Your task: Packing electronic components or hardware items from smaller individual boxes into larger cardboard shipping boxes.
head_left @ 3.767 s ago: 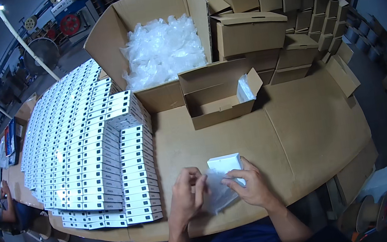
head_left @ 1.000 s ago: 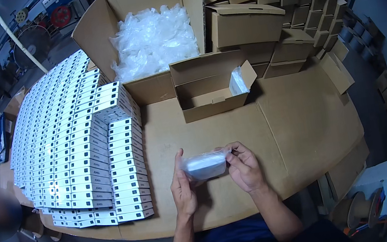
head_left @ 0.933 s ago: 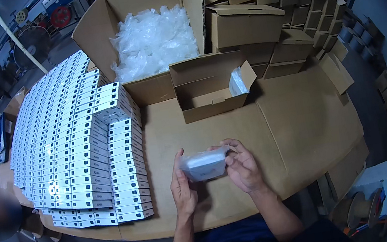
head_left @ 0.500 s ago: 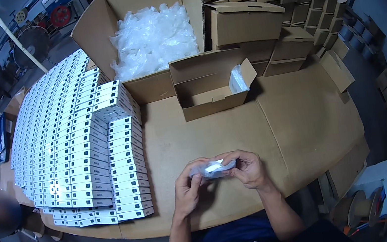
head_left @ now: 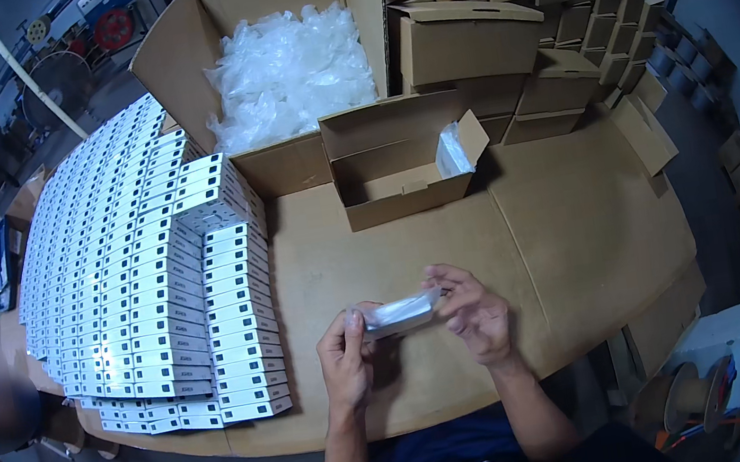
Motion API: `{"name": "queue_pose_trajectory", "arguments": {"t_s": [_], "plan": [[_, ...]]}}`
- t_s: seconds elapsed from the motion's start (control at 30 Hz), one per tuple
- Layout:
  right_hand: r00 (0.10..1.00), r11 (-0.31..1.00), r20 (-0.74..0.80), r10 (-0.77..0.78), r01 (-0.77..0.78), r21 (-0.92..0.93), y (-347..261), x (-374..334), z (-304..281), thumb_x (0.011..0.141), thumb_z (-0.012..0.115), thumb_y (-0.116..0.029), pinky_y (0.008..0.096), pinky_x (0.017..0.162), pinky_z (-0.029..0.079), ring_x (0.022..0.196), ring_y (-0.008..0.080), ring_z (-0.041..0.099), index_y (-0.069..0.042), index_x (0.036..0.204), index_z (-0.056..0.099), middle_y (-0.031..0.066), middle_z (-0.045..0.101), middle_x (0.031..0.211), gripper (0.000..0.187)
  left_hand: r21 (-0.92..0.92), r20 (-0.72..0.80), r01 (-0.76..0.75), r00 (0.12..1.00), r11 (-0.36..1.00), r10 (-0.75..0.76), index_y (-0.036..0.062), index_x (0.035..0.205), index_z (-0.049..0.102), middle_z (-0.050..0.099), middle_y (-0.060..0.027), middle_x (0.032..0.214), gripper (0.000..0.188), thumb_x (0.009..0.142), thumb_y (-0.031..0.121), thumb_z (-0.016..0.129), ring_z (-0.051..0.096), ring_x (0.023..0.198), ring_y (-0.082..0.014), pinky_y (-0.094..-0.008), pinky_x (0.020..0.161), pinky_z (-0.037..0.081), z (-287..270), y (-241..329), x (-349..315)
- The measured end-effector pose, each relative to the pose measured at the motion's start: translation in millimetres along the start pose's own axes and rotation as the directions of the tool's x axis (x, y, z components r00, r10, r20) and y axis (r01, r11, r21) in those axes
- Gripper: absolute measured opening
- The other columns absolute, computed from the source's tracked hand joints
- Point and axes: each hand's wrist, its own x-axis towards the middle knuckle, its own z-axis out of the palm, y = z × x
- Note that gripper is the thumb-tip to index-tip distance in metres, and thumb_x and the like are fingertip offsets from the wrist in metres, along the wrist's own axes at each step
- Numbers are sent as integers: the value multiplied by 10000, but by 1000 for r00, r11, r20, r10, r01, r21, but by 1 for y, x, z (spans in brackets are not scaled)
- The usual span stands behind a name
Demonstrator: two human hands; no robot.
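A small white box in a clear plastic bag [head_left: 399, 314] is held above the table in front of me. My left hand [head_left: 346, 361] is closed round its left end, with the thumb on top. Beside its right end is my right hand [head_left: 480, 318], fingers apart and partly curled; whether a fingertip touches the plastic I cannot tell. Farther off stands an open cardboard carton [head_left: 409, 203], with a plastic-wrapped white box [head_left: 452, 154] upright at its right end.
Stacked white boxes [head_left: 140, 294] fill the table's left side. A large carton [head_left: 173, 64] of clear plastic bags [head_left: 294, 75] stands at the back. Many brown cartons [head_left: 471, 44] are piled at back right. A cable spool [head_left: 687, 399] sits beyond the table's right edge.
My right hand has let go of the bagged box, its fingers spreading. The box has shifted slightly left in my left hand, and its plastic now lies smoother around it.
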Motion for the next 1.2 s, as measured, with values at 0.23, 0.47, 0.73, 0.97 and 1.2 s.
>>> {"name": "queue_pose_trajectory", "arguments": {"t_s": [0.23,0.47,0.73,0.97,1.2], "plan": [[960,862,199,197,-72,-502,-5,1,-3,733,871,13,372,937,556,1027,289,726,-9,1085,764,160,748,1129,368,14,-141,-49,989,999,51,27,1025,639,500,66,762,252,1103,236,519,378,647,-17,-206,572,325,14,0,-2],[950,879,137,281,-198,-433,-3,5,-5,710,900,-51,359,901,565,1007,251,728,-27,1042,756,119,768,1090,363,82,-99,-83,991,993,91,88,974,519,606,-10,859,217,1119,233,446,555,740,-57,-237,666,478,-2,-10,0],[962,857,93,258,-183,-482,-6,9,-11,721,893,-50,364,917,560,1052,253,719,-26,1008,746,128,765,1111,323,476,-106,-389,865,789,490,51,1037,532,632,-145,1158,152,1032,203,543,628,1039,-236,-386,966,491,14,5,-5],[957,889,181,227,-127,-440,-3,8,-17,719,852,11,396,1020,520,1203,312,670,-17,1035,745,144,765,1094,335,688,566,-701,680,188,466,81,1135,652,706,-98,1134,386,780,3,784,654,1117,-306,-591,1181,324,20,14,-3],[964,969,160,213,-187,-162,-5,10,-19,736,854,12,425,1050,509,1247,329,630,-2,1059,724,146,743,1153,349,519,405,-657,752,547,520,67,1140,632,715,-89,1082,385,803,-49,777,670,1098,-296,-600,1174,338,13,2,-2]]}}
